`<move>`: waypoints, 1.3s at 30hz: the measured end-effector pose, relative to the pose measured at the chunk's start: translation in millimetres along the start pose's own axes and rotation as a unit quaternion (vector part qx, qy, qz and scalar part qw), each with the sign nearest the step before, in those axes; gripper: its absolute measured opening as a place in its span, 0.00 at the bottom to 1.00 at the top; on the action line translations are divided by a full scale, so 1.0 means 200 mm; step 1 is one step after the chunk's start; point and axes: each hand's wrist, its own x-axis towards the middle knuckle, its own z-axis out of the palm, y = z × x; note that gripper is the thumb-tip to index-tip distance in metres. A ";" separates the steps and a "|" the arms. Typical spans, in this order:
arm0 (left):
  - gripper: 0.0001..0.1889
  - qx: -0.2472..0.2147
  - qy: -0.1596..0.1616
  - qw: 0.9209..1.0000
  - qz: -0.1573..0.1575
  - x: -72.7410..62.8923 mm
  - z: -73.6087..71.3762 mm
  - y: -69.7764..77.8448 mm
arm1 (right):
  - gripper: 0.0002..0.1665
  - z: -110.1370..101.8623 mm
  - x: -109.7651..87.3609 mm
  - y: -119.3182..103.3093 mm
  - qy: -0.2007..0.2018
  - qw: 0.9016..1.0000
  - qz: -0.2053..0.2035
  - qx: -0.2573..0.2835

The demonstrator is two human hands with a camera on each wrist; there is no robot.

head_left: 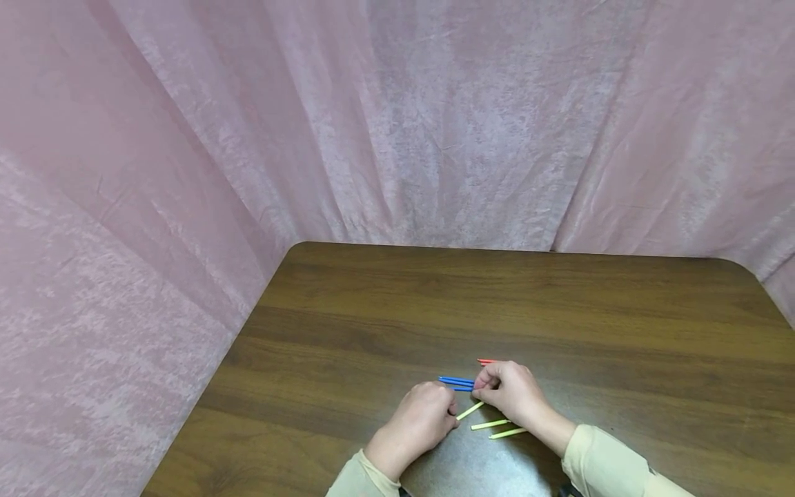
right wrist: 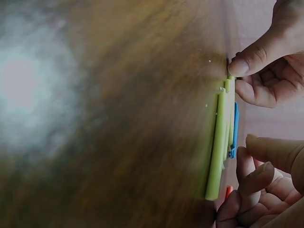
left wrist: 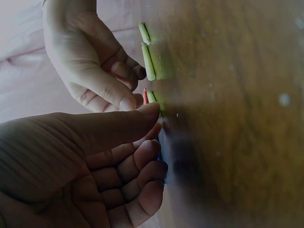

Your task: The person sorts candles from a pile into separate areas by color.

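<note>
My left hand [head_left: 421, 416] pinches the near end of a thin yellow-green stick [head_left: 470, 411] between thumb and index finger, low over the table. My right hand [head_left: 514, 395] hovers at the stick's far end, fingers loosely curled and thumb close to the index finger; nothing shows between them. Beyond the left hand lie blue sticks [head_left: 455, 381], their right ends hidden by the right hand in the head view. Two more yellow-green sticks [head_left: 489, 424] lie nearer, below the right hand. Red sticks [head_left: 486, 361] poke out behind the right hand, mostly covered.
The brown wood-grain table [head_left: 348, 310] has rounded far corners. Pink velvety curtains [head_left: 447, 124] hang behind it and along its left side. Light glares off the table's near part, between the forearms.
</note>
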 end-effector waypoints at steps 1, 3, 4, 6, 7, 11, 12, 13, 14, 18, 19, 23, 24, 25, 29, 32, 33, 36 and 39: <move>0.12 -0.001 0.000 1.000 0.000 0.00 0.00 0.00 | 0.09 0.00 0.00 0.00 0.001 1.000 -0.003 0.001; 0.12 -0.003 -0.002 1.000 -0.002 0.00 0.00 0.00 | 0.08 -0.01 -0.01 0.01 0.004 1.000 -0.007 0.003; 0.11 -0.004 -0.002 1.000 -0.002 0.00 0.00 0.00 | 0.09 -0.01 -0.02 0.02 0.006 1.000 -0.007 0.004; 0.11 -0.008 -0.005 1.000 -0.004 0.00 0.00 0.00 | 0.08 -0.02 -0.03 0.02 0.007 1.000 -0.006 0.008; 0.11 -0.009 -0.006 1.000 -0.004 0.00 0.00 0.00 | 0.08 -0.02 -0.03 0.03 0.007 1.000 -0.007 0.010; 0.10 -0.009 -0.007 1.000 -0.001 0.00 0.00 0.00 | 0.08 -0.03 -0.06 0.03 0.008 1.000 -0.004 0.017; 0.10 -0.008 -0.006 1.000 0.000 0.00 0.00 0.00 | 0.08 -0.04 -0.06 0.03 0.007 1.000 -0.003 0.018; 0.10 -0.007 -0.006 1.000 0.001 0.01 0.00 0.00 | 0.08 -0.04 -0.07 0.04 0.007 1.000 -0.001 0.019; 0.09 -0.006 -0.006 1.000 0.001 0.01 0.00 0.00 | 0.09 -0.05 -0.07 0.04 0.006 1.000 0.004 0.020; 0.09 -0.006 -0.007 1.000 0.001 0.01 0.00 0.00 | 0.08 -0.06 -0.10 0.04 0.000 0.999 0.022 0.036; 0.09 -0.006 -0.007 1.000 0.001 0.01 0.00 0.00 | 0.08 -0.06 -0.11 0.04 -0.001 0.999 0.025 0.040; 0.10 -0.005 -0.005 1.000 0.000 0.01 0.00 0.00 | 0.07 -0.07 -0.14 0.04 -0.009 0.998 0.027 0.054; 0.10 -0.005 -0.005 1.000 0.001 0.01 0.00 0.00 | 0.07 -0.08 -0.14 0.04 -0.010 0.998 0.026 0.056; 0.10 -0.004 -0.005 1.000 0.001 0.01 0.00 0.00 | 0.07 -0.08 -0.15 0.04 -0.011 0.998 0.026 0.058; 0.11 -0.006 -0.004 1.000 0.002 0.01 0.00 0.01 | 0.07 -0.10 -0.18 0.04 -0.013 0.998 0.020 0.058; 0.12 -0.003 -0.003 1.000 0.005 0.01 0.00 0.01 | 0.07 -0.10 -0.19 0.05 -0.011 0.998 0.012 0.056; 0.13 -0.002 -0.003 1.000 0.006 0.01 0.00 0.01 | 0.07 -0.10 -0.20 0.06 -0.011 0.998 0.010 0.055; 0.13 0.003 -0.002 1.000 0.008 0.01 0.00 0.01 | 0.07 -0.11 -0.22 0.07 -0.011 0.998 0.008 0.058; 0.14 0.002 -0.005 1.000 0.007 0.02 0.00 0.01 | 0.06 -0.11 -0.23 0.08 -0.014 0.998 0.012 0.067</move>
